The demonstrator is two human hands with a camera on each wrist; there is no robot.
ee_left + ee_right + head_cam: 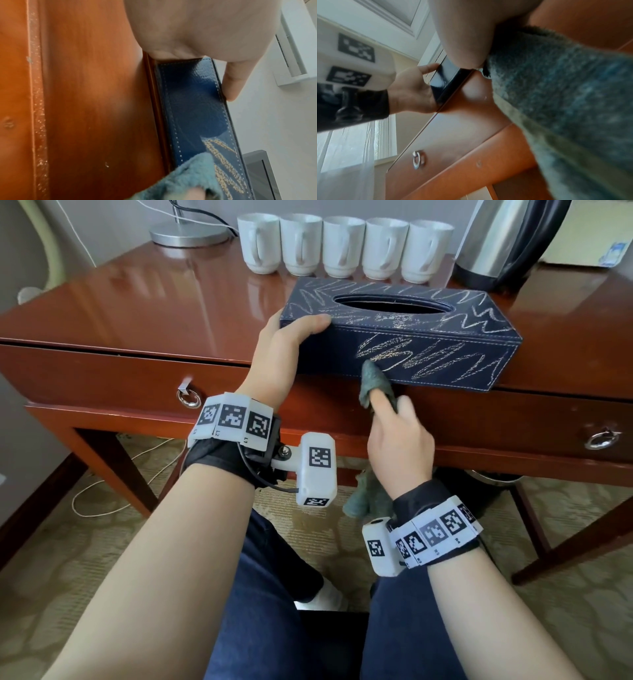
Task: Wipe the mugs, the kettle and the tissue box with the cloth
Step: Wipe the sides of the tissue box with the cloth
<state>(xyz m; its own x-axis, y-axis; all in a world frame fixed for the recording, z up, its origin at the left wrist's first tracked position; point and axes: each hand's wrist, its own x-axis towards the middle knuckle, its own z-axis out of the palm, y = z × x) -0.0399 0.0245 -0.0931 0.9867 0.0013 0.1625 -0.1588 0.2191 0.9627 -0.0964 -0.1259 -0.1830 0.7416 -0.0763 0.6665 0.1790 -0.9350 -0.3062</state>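
1. Nearest the camera, the right hand (399,446) grips a fuzzy grey-green cloth (375,383), with a finger wrapped inside it pushing the tip against the near face of the tissue box (404,337); the loose tail hangs below the wrist.
2. The left hand (282,354) clasps the box's left end, thumb over the top edge and fingers round the far side, bracing it.
3. The tissue box sits at the near edge of the table (171,302), and its near face appears to overhang slightly. In my judgement a hard push sideways, or a slackened left grip, could slide it off the glossy wood.
4. The box is dark blue, leather-like and stitched along its seams, with an oval slot on top. Pale chalky scribbles cover the top and near face. These may smear rather than lift if the cloth only drags lightly.
5. The left part of the near face looks clean and shiny in the left wrist view; the scribbles to the right remain.
6. Five white glazed mugs (344,244) stand in a row at the far edge, and the steel kettle (503,241) is at far right. A wide swing of the box could knock them.
7. The hanging cloth tail might snag a drawer ring (601,438).
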